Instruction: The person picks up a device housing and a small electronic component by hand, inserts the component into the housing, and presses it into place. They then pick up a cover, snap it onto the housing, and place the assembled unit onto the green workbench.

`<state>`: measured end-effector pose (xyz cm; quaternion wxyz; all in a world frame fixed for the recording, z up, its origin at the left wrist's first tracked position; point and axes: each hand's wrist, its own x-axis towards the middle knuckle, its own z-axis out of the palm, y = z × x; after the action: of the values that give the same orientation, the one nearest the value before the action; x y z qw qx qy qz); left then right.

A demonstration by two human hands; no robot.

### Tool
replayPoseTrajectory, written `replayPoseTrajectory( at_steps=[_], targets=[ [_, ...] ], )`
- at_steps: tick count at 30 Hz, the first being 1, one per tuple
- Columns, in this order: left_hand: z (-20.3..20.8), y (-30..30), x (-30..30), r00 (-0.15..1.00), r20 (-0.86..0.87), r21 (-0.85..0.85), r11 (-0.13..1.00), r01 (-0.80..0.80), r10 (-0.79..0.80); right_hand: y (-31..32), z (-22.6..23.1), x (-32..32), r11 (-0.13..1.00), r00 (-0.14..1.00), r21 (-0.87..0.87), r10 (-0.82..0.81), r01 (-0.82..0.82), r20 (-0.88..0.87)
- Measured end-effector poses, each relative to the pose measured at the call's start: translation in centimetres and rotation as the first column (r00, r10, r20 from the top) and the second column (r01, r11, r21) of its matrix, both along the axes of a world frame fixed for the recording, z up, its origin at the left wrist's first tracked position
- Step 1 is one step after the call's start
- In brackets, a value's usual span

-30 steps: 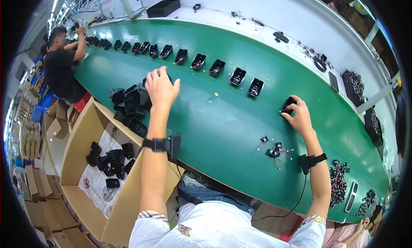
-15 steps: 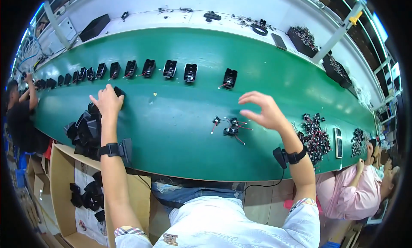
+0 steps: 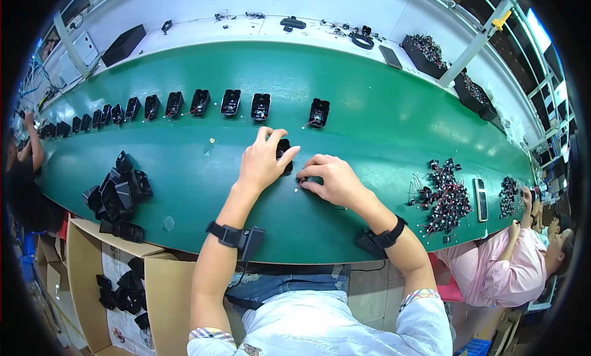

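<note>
My left hand grips a black plastic housing from its left side, the open hollow facing up, on the green work surface in front of me. Just to its right, my right hand has its thumb and fingers pinched on a small black part with a red wire. Most of that part is hidden under the fingers. Beyond my hands stands a single housing with a wired part inside. It ends a row of similar black housings stretching to the far left.
A pile of black housings lies left, above a cardboard box holding more. At right lie a heap of small wired parts and a phone-like device. Black bins line the back shelf. Other people sit at both ends.
My left hand has come right from the pile, bringing a housing to the middle. My right hand has moved down and left onto the small wired parts and closed on one.
</note>
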<state>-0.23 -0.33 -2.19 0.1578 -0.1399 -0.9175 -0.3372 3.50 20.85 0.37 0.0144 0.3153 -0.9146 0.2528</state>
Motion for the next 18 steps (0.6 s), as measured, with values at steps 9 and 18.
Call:
replayPoseTrajectory(
  at_steps=[9, 18],
  targets=[
    [1.9, -3.8, 1.0, 0.932, 0.201, -0.004, 0.951, 0.309, -0.302, 1.4, -0.9, -0.4, 0.966, 0.997, -0.252, -0.041, 0.056, 0.063],
    [2.0, -0.9, 1.8, 0.894, 0.134, 0.129, 0.902, 0.412, -0.427, 0.2, -0.6, 0.4, 0.889, 0.987, -0.457, -0.063, -0.012, -0.149]
  ],
)
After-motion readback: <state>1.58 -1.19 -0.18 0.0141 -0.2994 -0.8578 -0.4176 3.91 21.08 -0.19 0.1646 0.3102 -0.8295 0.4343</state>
